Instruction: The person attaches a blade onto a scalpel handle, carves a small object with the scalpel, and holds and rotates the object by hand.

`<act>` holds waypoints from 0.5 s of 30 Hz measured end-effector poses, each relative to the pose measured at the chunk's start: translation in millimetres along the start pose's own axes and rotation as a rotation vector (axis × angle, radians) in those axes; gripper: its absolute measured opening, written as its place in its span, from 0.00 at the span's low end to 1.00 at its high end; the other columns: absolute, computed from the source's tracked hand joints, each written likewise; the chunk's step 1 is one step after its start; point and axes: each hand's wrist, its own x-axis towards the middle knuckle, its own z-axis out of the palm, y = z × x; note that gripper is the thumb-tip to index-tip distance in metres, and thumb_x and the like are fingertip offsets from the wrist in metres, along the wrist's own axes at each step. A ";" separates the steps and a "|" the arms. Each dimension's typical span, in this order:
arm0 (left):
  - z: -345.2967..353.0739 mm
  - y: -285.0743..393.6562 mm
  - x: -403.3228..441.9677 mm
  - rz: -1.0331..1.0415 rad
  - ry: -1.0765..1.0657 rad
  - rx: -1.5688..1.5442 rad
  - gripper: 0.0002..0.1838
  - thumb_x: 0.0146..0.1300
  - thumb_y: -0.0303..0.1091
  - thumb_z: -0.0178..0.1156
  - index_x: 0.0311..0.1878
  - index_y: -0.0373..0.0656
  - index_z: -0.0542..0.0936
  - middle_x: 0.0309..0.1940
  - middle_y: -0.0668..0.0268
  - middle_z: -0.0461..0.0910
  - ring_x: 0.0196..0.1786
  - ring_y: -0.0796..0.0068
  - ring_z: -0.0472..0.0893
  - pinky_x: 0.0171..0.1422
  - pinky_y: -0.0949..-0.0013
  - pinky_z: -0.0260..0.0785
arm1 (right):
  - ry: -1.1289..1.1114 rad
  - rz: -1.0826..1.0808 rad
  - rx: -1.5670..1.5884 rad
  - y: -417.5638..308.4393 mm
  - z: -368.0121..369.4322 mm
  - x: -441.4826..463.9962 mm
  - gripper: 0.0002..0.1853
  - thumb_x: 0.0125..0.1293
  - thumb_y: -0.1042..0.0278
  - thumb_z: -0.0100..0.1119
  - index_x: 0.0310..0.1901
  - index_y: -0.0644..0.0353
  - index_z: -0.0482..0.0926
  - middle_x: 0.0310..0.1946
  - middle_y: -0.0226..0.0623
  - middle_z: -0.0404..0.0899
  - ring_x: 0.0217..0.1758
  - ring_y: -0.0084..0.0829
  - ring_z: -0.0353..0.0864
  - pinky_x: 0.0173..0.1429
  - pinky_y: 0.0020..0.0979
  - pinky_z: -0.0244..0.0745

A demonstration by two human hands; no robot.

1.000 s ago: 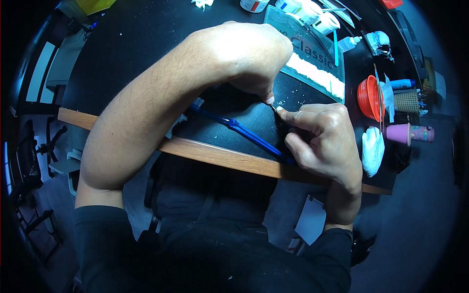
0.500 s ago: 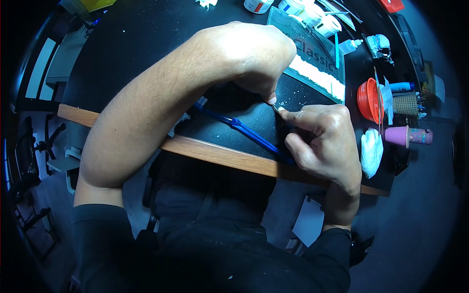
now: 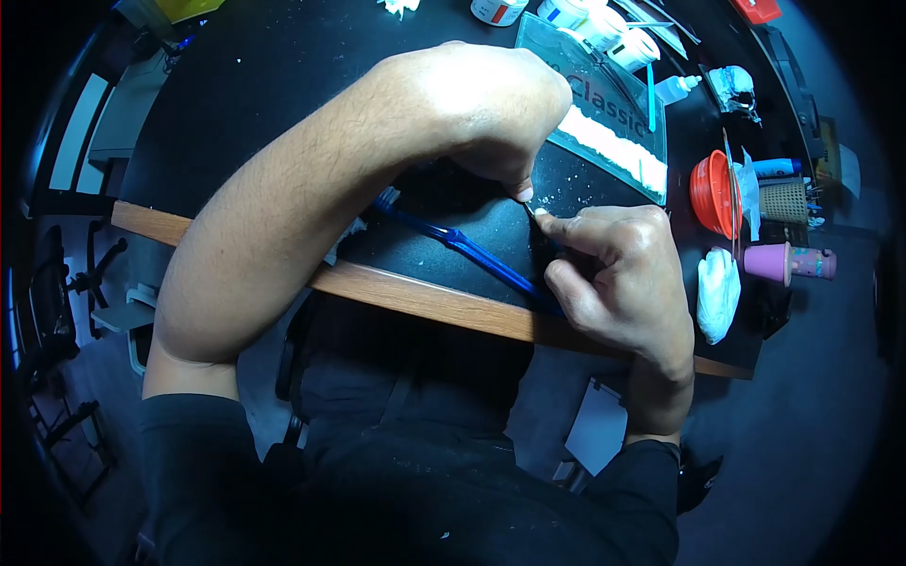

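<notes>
My left hand (image 3: 505, 113) reaches in from the left, wrist sharply bent, its fingers closed and pointing down. At its fingertips is a thin, dark, shiny piece (image 3: 530, 207), too small to name. My right hand (image 3: 623, 264) is curled opposite, the index fingertip touching the other end of this piece. Its thumb is bent below the index finger, and the inner fingers are hidden. Beneath both hands a blue toothbrush (image 3: 458, 241) lies slanted on the black tabletop (image 3: 415, 259), its bristle end partly behind my left forearm.
A glass slab (image 3: 604, 94) lettered "Classic" bears a strip of white material (image 3: 618, 151). White jars (image 3: 599, 28) stand behind it. Rightward are a dropper bottle (image 3: 675, 90), red bowl (image 3: 714, 195), white bundle (image 3: 718, 297) and pink cup (image 3: 767, 263). A wooden edge (image 3: 425, 297) borders the table near me.
My right hand has shifted very slightly left, its index finger tilting a little. My left hand and the toothbrush look unmoved.
</notes>
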 end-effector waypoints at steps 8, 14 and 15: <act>0.4 -2.0 0.3 0.007 0.012 -0.023 0.15 0.59 0.37 0.80 0.37 0.33 0.90 0.33 0.48 0.90 0.37 0.55 0.91 0.45 0.58 0.84 | 0.015 -0.032 -0.024 3.1 -5.4 4.0 0.11 0.51 0.75 0.66 0.35 0.69 0.90 0.22 0.48 0.82 0.25 0.45 0.86 0.34 0.40 0.80; 3.1 -5.1 3.3 0.000 0.036 -0.027 0.15 0.59 0.37 0.80 0.37 0.33 0.90 0.32 0.48 0.89 0.36 0.55 0.91 0.44 0.58 0.84 | 0.033 -0.038 -0.029 7.8 -4.7 5.4 0.11 0.51 0.75 0.66 0.36 0.68 0.91 0.22 0.47 0.82 0.25 0.44 0.86 0.34 0.39 0.80; 3.4 -5.7 2.9 0.004 0.045 -0.026 0.14 0.59 0.37 0.80 0.37 0.33 0.90 0.32 0.48 0.89 0.36 0.55 0.91 0.44 0.58 0.84 | 0.032 -0.034 -0.025 7.4 -4.2 5.5 0.11 0.51 0.75 0.66 0.36 0.68 0.91 0.22 0.47 0.82 0.25 0.44 0.86 0.34 0.39 0.80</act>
